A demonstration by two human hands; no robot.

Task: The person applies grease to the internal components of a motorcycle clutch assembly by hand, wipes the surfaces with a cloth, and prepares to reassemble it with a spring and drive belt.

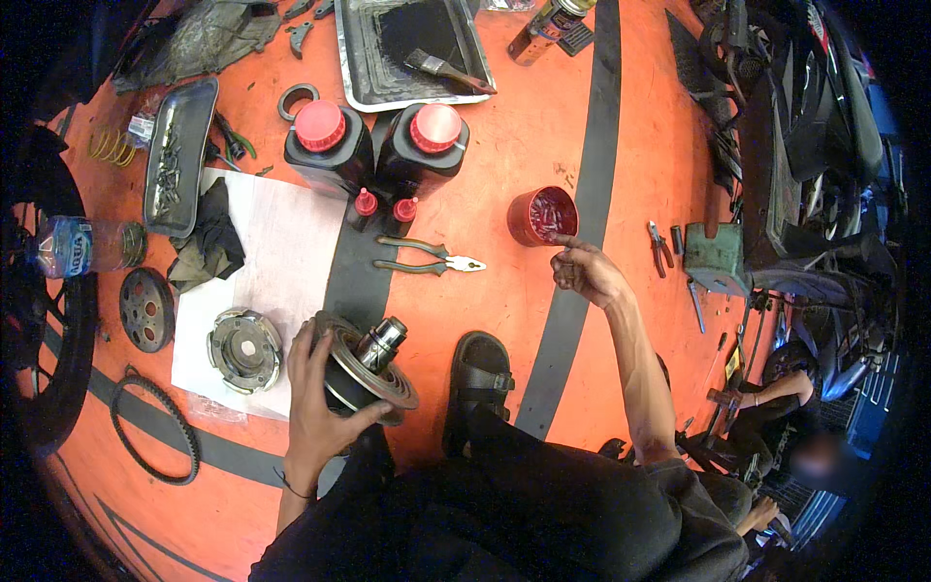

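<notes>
Our left hand (312,412) holds the pulley assembly (369,378) nearer to us than the pliers (432,256) and a little to their left, fingers along the far disc and thumb across the near edge. We keep it tilted: its bright metal sleeve (381,341) points away from us and to the right, toward the pliers, and its long axis follows that slant, with the discs lying crosswise to it. The pliers themselves lie left to right on the orange floor, jaws to the right.

Beyond them on the right stands the red cup (543,215), its mouth facing up. We reach our right hand (592,274) to its near rim, index finger extended and the others curled; we cannot tell whether the curl hides anything. Left of the pliers, a round clutch (244,350) lies flat on a white sheet (281,223).
</notes>
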